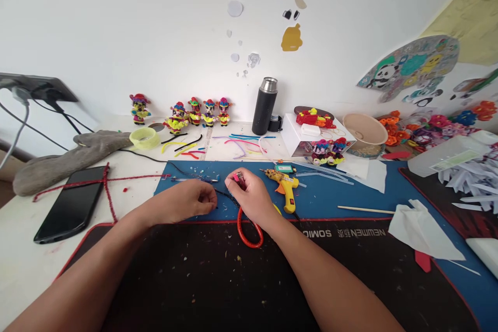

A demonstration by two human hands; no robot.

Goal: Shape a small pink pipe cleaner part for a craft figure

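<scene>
My right hand [252, 194] is closed, with a small pink and dark piece [239, 180] pinched at its fingertips. Below that hand shows a red loop [249, 243], which looks like a tool's handle; the rest of it is largely hidden. My left hand [190, 199] is just left of it, fingers curled inward, and whatever they may hold cannot be made out. A pen-like stick [194, 180] lies behind the left hand on the blue mat [229, 212]. Right of my right hand rests a yellow glue gun [286, 189] with a green lighter-like item [284, 169] behind it.
Several small figures [209, 113] stand along the wall beside a black thermos [265, 106]. Coloured pipe cleaners [189, 145] and a yellow tape roll [144, 138] lie back left. A phone [73, 202] is at left, a white box [291, 137] and bowl [365, 128] at right.
</scene>
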